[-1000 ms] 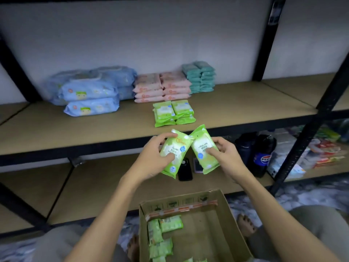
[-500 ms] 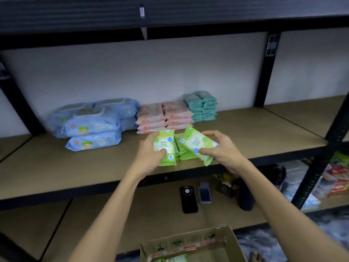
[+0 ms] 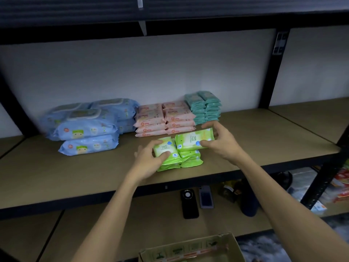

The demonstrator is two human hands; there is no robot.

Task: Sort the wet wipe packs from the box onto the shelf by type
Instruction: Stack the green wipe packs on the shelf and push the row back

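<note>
Two short stacks of green wet wipe packs [image 3: 190, 157] stand side by side near the front of the wooden shelf [image 3: 264, 140]. My left hand [image 3: 149, 161] grips a green pack [image 3: 165, 148] lying on top of the left stack. My right hand [image 3: 221, 142] holds another green pack [image 3: 192, 139], turned sideways, just over the right stack. Behind them stand blue packs [image 3: 88, 125], pink packs [image 3: 164, 120] and teal packs [image 3: 204, 106], each type in its own pile. The cardboard box [image 3: 190, 248] shows only its top edge at the bottom.
On the lower shelf lie two phones [image 3: 189, 203] and a dark bottle [image 3: 247, 201]. Black uprights [image 3: 272, 69] frame the shelf bay. The shelf board to the right of the piles is bare wood. More packaged goods [image 3: 340, 186] sit at the lower right.
Both hands rose from above the box to the shelf, carrying one green pack each. The left pack now lies on the left stack; the right pack has been turned sideways over the right stack.
</note>
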